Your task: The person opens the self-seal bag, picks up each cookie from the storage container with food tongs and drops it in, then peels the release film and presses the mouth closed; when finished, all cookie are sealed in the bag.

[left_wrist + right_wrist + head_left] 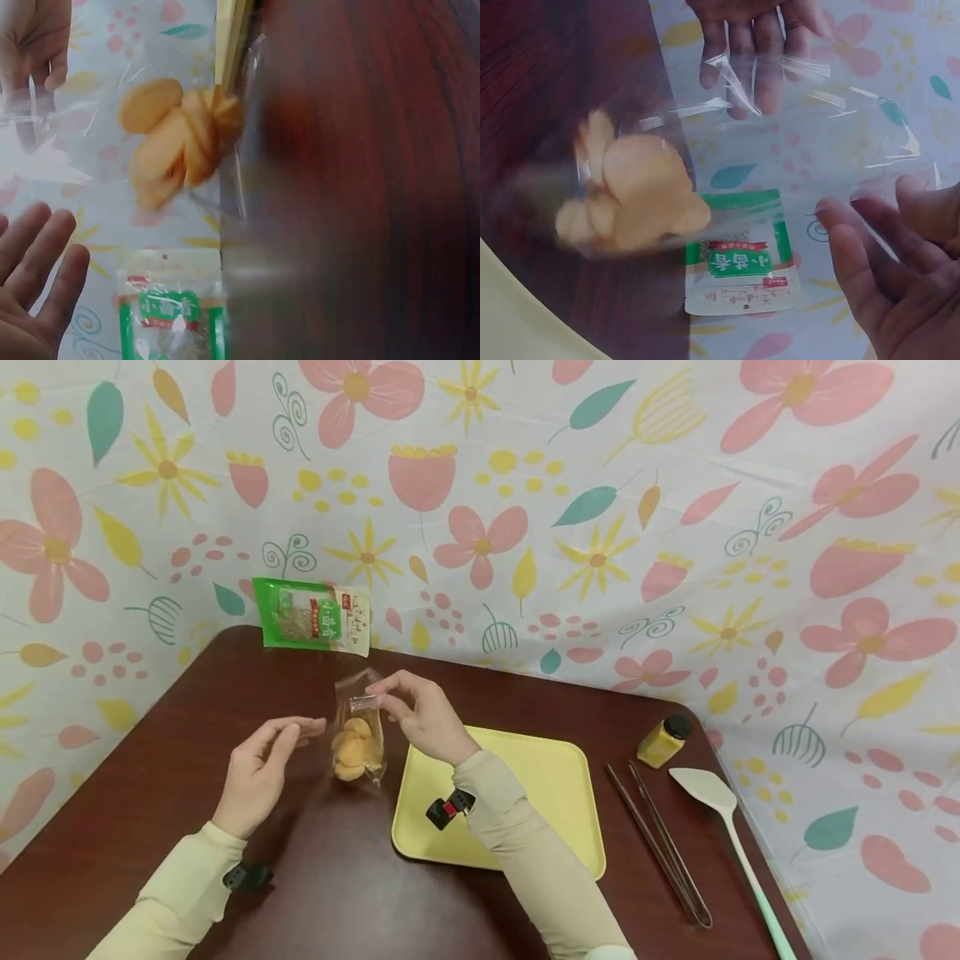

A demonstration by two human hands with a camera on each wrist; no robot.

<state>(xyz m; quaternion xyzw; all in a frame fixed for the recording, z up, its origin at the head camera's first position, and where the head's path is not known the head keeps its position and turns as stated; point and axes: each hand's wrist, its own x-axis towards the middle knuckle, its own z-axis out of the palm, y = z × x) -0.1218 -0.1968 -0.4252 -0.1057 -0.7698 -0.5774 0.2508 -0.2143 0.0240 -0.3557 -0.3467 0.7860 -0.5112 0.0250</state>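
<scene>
A clear plastic bag [347, 714] hangs upright above the table, with several round golden biscuits [354, 752] gathered in its lower part. My right hand [429, 717] pinches the bag's upper edge between thumb and fingers. To the bag's left is my left hand [257, 768], fingers extended, fingertips close to the film. In the left wrist view those fingers [41, 262] are spread and hold nothing. The right wrist view shows the biscuits [645, 187] through the film, the left hand [754, 45] beyond it; whether that hand touches the film, I cannot tell.
A yellow tray [540, 785] lies under my right forearm. Right of it are metal tongs [660, 847], a white spatula [708, 789] and a black-lidded yellow jar [663, 742]. A green-and-white packet [313, 615] leans against the flowered cloth [480, 468] at the back.
</scene>
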